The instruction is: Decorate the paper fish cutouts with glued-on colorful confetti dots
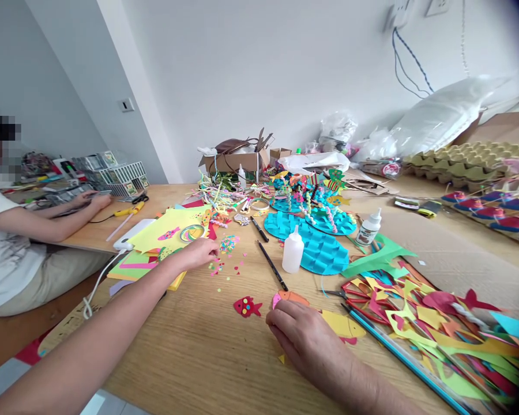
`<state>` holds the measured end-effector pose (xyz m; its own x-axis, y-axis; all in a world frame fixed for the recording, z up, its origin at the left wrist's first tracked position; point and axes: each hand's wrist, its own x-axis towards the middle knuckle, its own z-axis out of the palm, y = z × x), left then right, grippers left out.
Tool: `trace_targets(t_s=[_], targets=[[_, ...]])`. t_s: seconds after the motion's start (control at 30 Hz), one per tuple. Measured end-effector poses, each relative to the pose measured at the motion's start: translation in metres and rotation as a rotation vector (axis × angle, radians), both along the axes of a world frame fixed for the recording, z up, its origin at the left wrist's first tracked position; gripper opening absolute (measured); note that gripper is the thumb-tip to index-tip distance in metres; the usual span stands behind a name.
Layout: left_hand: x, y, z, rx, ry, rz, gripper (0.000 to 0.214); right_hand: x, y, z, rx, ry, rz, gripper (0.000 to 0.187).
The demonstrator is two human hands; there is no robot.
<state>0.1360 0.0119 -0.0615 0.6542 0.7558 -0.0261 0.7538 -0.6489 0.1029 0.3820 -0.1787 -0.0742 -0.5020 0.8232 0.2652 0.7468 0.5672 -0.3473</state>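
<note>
My left hand (204, 253) is closed in a pinch at the edge of a scatter of small coloured paper dots (229, 244); anything between its fingertips is too small to make out. My right hand (300, 334) is curled low over the table, its knuckles covering part of an orange paper fish with a pink head (294, 298). What its fingertips hold is hidden. Left of it lies a red paper fish (247, 306) with coloured spots. A yellow paper fish (343, 324) lies partly behind the right hand. A black pencil (272, 266) points toward the orange fish.
A glue bottle (293, 251) stands beside blue woven paper discs (322, 248); a labelled bottle (368, 228) is farther right. Paper scraps (441, 328) and red-handled scissors (350, 294) fill the right side. A co-worker (21, 242) sits at left, near yellow sheets (168, 230).
</note>
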Motion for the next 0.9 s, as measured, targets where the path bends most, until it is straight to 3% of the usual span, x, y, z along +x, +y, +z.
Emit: trace_targets(t_s=[0.4, 0.9], targets=[[-0.002, 0.004, -0.010, 0.043, 0.025, 0.027, 0.017, 0.001, 0.002, -0.003, 0.022, -0.015, 0.020, 0.014], [0.004, 0.002, -0.003, 0.029, 0.027, 0.038, 0.011, 0.003, 0.003, -0.002, 0.036, -0.020, 0.031, 0.014]])
